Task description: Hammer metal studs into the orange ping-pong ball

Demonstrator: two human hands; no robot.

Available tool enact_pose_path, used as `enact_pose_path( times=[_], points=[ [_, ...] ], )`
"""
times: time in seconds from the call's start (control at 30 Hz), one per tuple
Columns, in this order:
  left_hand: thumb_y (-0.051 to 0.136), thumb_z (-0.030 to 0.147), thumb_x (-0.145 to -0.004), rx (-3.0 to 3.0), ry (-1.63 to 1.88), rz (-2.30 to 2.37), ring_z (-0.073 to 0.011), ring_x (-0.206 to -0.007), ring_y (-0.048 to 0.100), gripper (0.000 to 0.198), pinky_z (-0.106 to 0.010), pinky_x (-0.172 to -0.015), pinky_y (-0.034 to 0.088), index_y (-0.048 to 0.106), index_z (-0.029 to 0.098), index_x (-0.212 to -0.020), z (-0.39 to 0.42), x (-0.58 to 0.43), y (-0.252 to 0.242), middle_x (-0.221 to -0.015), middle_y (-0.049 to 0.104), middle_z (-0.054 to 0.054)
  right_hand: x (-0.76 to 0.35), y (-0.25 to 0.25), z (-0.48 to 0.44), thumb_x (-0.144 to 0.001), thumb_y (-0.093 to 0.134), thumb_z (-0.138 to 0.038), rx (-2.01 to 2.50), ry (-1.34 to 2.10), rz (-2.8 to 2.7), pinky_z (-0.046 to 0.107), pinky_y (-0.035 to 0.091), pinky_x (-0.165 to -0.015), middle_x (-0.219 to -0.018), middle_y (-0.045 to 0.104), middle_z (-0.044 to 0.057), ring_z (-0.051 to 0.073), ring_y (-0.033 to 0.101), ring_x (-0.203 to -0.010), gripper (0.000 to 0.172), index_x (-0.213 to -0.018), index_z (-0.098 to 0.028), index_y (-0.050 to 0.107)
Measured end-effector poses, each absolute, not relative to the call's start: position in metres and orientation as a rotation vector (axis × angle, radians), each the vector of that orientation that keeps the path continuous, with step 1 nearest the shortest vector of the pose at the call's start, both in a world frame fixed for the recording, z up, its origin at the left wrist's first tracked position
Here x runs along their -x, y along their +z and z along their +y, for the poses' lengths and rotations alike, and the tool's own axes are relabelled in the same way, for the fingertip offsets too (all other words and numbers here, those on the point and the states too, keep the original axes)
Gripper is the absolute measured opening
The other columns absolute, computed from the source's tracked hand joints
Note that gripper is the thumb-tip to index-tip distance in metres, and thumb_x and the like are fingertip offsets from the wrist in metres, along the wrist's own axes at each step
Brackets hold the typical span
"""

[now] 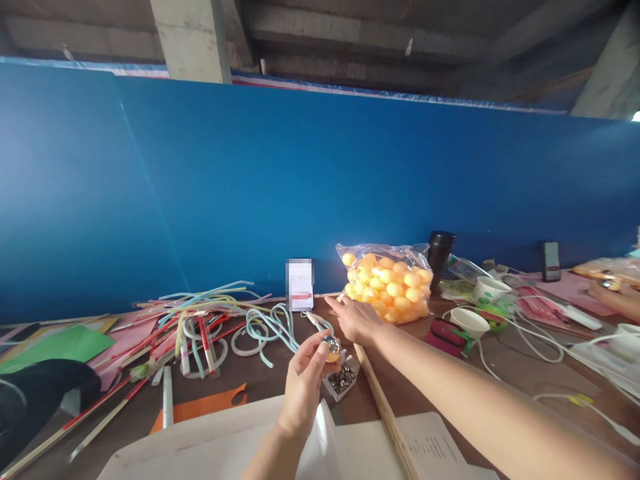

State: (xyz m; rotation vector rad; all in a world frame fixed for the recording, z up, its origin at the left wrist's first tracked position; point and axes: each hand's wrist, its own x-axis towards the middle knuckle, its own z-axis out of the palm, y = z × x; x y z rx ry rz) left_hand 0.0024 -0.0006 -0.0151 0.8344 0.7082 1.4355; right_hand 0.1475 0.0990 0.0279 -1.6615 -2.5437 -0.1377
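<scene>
ball (332, 349), silvery and mirror-like on the upper part and yellow-orange below, sits just under the centre of the frame, held up in the left hand (303, 375). that hand is closed lightly on it, thumb and fingertips at its left side, with the rest of its surface largely exposed. the right hand (358, 321) reaches in from the lower right, forefinger stretched out, in front of the clear bag (390, 251) of yellow-orange balls right of centre; its other fingers are partly hidden, so i cannot tell whether they pinch anything small or touch the bag.

just below the held ball, a small white box (349, 391) of shiny metal pieces (343, 379) rests on the desk (267, 381), with a wooden stick (383, 403) running down to the bottom edge beside it.

judging by its looks, the ball should be light, with a thin, fairly stiff shell that a hard squeeze could dent. the shiny part is probably slick or knobbly, too blurred to say which. best hold: opposite sides around the middle, with soft fingertips, as its roundness invites rolling.
</scene>
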Motion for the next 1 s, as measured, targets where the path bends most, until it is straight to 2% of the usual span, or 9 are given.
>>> enact_pose_path(
  times=[0.1,0.3,0.43,0.57,0.67,0.83,1.0],
  points=[
    [0.068,0.037,-0.078,-0.844,1.434,0.703,-0.0157,-0.074,0.063,0.042,-0.029,-0.069,0.052,0.066,0.012,-0.112,-0.001,-0.002,-0.015,-0.093,0.068,-0.011,-0.140,0.029,0.103,-0.094,0.054,-0.027,1.671,-0.120,-2.551,0.045,0.052,-0.082,-0.127,0.056,0.011,0.026,0.063,-0.099,0.054,-0.144,-0.026,0.033],
    [0.067,0.037,-0.079,-0.858,1.430,0.694,-0.0159,-0.075,0.063,0.043,-0.029,-0.070,0.053,0.066,0.011,-0.113,0.000,-0.001,-0.017,-0.093,0.069,-0.011,-0.131,0.034,0.100,-0.094,0.057,-0.031,1.716,-0.057,-2.500,0.046,0.052,-0.086,-0.125,0.057,0.010,0.025,0.061,-0.103,0.036,-0.127,-0.019,0.052],
    [0.068,0.036,-0.079,-0.838,1.446,0.690,-0.0158,-0.075,0.063,0.043,-0.029,-0.068,0.053,0.065,0.011,-0.113,0.000,-0.002,-0.018,-0.095,0.068,-0.012,-0.149,0.035,0.078,-0.095,0.055,-0.033,1.817,0.020,-2.422,0.044,0.051,-0.085,-0.113,0.064,0.008,0.023,0.063,-0.097,0.028,-0.117,-0.017,0.059],
    [0.067,0.034,-0.080,-0.773,1.450,0.664,-0.0137,-0.073,0.063,0.040,-0.026,-0.068,0.053,0.065,0.012,-0.113,0.001,-0.001,-0.018,-0.098,0.068,-0.010,-0.174,0.023,0.042,-0.094,0.049,-0.034,1.935,0.105,-2.325,0.037,0.048,-0.075,-0.092,0.072,0.010,0.027,0.067,-0.090,0.025,-0.101,-0.017,0.065],
    [0.066,0.033,-0.081,-0.710,1.474,0.588,-0.0113,-0.069,0.062,0.039,-0.026,-0.069,0.053,0.065,0.013,-0.113,0.003,0.001,-0.016,-0.097,0.068,-0.009,-0.184,0.007,0.021,-0.095,0.038,-0.038,1.993,0.175,-2.260,0.036,0.044,-0.065,-0.081,0.073,0.014,0.031,0.069,-0.081,0.036,-0.087,-0.016,0.066],
    [0.063,0.031,-0.083,-0.675,1.471,0.478,-0.0148,-0.077,0.064,0.036,-0.025,-0.068,0.053,0.065,0.013,-0.114,0.003,0.007,-0.010,-0.096,0.069,-0.010,-0.186,-0.011,0.009,-0.076,0.062,-0.034,1.971,0.343,-2.196,0.031,0.038,-0.059,-0.085,0.072,0.011,0.030,0.068,-0.079,0.016,-0.080,-0.018,0.064],
    [0.064,0.030,-0.082,-0.647,1.476,0.476,-0.0149,-0.078,0.064,0.035,-0.026,-0.069,0.053,0.065,0.013,-0.113,0.003,0.009,-0.009,-0.099,0.069,-0.011,-0.186,-0.018,0.007,-0.069,0.063,-0.023,1.926,0.475,-2.050,0.028,0.035,-0.056,-0.080,0.070,0.009,0.027,0.066,-0.074,0.010,-0.077,-0.018,0.060]
  ],
)
